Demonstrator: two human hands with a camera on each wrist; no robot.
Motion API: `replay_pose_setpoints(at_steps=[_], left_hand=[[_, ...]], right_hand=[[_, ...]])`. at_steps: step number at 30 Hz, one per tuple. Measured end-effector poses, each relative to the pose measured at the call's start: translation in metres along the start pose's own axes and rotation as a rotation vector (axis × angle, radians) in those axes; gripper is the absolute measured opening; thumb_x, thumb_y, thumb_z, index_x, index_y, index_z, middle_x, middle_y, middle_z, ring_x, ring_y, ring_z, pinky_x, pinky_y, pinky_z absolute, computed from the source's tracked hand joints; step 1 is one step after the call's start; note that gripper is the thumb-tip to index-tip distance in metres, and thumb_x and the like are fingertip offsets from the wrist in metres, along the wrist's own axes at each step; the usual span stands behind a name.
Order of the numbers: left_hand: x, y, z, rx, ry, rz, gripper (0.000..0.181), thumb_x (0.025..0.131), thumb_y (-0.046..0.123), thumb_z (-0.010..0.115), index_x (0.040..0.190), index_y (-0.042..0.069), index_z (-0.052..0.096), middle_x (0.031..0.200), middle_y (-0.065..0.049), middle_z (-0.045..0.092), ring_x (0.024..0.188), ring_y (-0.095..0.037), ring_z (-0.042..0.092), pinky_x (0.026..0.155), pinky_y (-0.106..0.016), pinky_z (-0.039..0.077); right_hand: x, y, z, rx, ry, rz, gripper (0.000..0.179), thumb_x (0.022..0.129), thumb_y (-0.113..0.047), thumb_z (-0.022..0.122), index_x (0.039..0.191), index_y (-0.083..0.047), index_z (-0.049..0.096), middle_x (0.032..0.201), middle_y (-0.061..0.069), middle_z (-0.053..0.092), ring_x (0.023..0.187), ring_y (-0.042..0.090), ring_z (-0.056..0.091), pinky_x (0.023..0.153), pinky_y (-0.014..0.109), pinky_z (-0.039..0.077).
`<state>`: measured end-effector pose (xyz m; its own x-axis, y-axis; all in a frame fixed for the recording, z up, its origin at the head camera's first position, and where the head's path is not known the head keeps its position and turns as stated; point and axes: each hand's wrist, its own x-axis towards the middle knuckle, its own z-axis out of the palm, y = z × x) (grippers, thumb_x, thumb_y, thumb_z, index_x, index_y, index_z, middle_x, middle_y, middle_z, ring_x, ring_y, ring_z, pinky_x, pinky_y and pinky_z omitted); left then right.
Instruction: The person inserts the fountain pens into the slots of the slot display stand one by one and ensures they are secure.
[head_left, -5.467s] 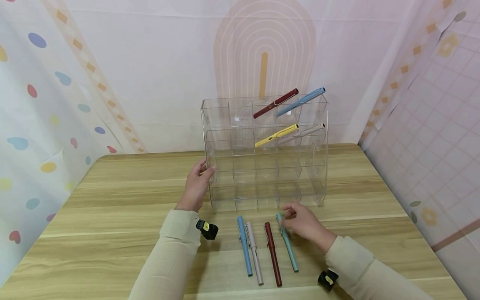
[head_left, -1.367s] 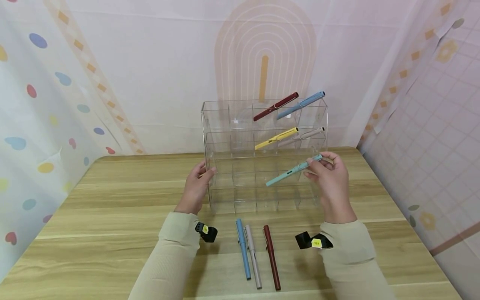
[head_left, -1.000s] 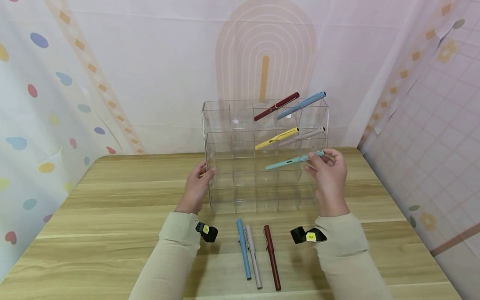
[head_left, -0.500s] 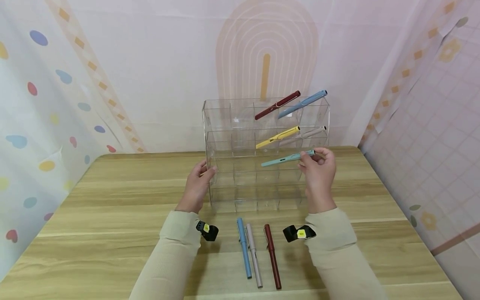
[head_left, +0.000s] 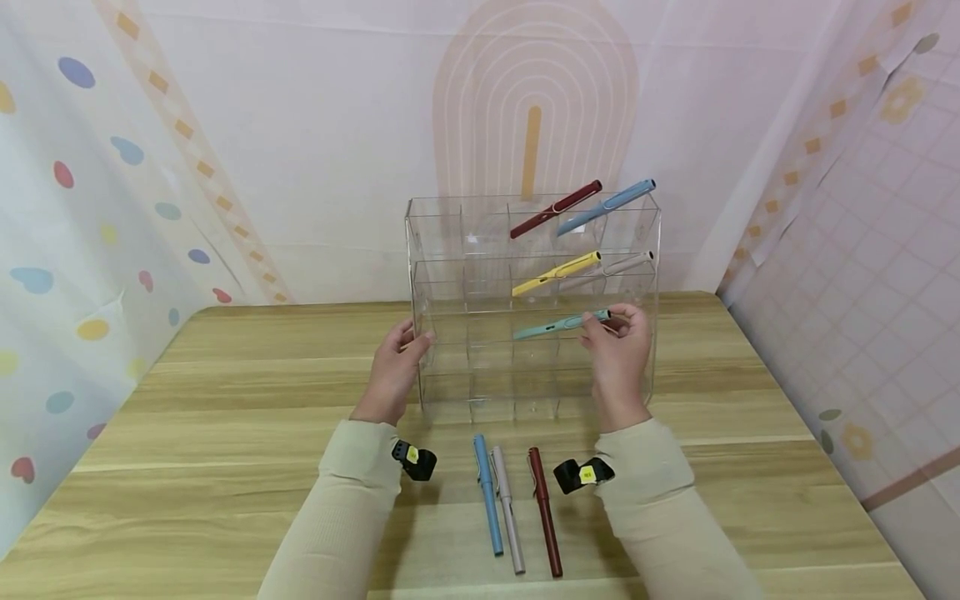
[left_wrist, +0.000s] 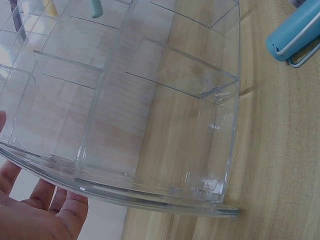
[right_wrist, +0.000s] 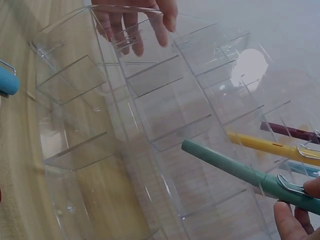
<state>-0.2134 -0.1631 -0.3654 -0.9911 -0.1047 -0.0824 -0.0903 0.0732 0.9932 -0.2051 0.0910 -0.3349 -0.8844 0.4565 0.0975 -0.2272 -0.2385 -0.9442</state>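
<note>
A clear acrylic pen rack (head_left: 487,312) with rows of compartments stands on the table. My left hand (head_left: 393,373) grips its left side panel, thumb in front and fingers behind. Between thumb and fingers my right hand (head_left: 622,358) pinches a teal fountain pen (head_left: 546,327) by its clip end. The pen's plain end points left, at the third row down; in the right wrist view it lies over the compartments, contact unclear. Dark red (head_left: 555,210) and blue (head_left: 606,207) pens lean in the top row, with yellow (head_left: 557,274) and pale grey (head_left: 628,265) pens below.
In front of the rack lie a blue pen (head_left: 487,496), a pale grey-mauve pen (head_left: 507,510) and a dark red pen (head_left: 545,512), clips toward the rack. Patterned cloth (head_left: 337,125) hangs behind and along both sides of the wooden table (head_left: 225,433).
My right hand has taken the teal pen from the table up to the rack's third row, then shifted left with it over the last second. The left hand stays on the rack.
</note>
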Motion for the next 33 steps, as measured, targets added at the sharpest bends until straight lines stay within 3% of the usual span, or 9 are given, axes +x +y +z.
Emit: replay_pose_setpoints(at_steps=[25,33], left_hand=[[0.002,0.0,0.001,-0.011,0.01,-0.009,0.049,0.1,0.022,0.051,0.146,0.011,0.039,0.139,-0.016,0.041,0.126,-0.03,0.04,0.106,-0.049,0.032],[0.001,0.0,0.001,-0.005,0.01,-0.008,0.05,0.1,0.023,0.052,0.147,0.012,0.038,0.14,-0.016,0.041,0.126,-0.03,0.04,0.106,-0.048,0.032]], right_hand=[[-0.007,0.014,0.0,-0.129,-0.046,-0.093,0.021,0.089,0.003,0.062,0.099,-0.006,0.046,0.094,0.003,0.046,0.081,0.01,0.053,0.069,0.017,0.047],[-0.01,0.015,0.0,-0.12,-0.052,-0.095,0.024,0.088,0.005,0.061,0.097,-0.008,0.044,0.094,0.003,0.045,0.081,0.011,0.052,0.069,0.018,0.047]])
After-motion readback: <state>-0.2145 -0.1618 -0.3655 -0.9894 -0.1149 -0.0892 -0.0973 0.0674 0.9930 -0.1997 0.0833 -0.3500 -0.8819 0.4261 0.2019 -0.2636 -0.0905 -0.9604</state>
